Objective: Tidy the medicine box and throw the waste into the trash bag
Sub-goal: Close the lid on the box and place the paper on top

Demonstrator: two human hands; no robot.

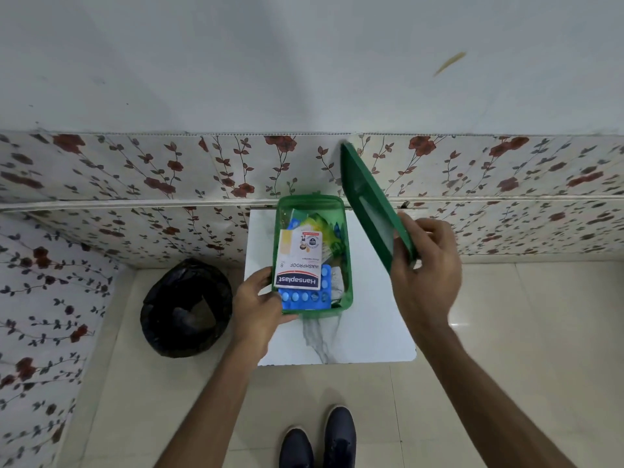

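A green translucent medicine box stands open on a small white marble-patterned table. Inside lie a white Hansaplast plaster packet, blue pill blister strips, and yellow-green sachets at the back. My left hand grips the box's near-left corner. My right hand holds the green lid by its near end, tilted up to the right of the box. A black trash bag stands open on the floor, left of the table.
The table stands against a wall with floral tiles. Beige floor tiles spread around it. My dark shoes are on the floor below the table's front edge.
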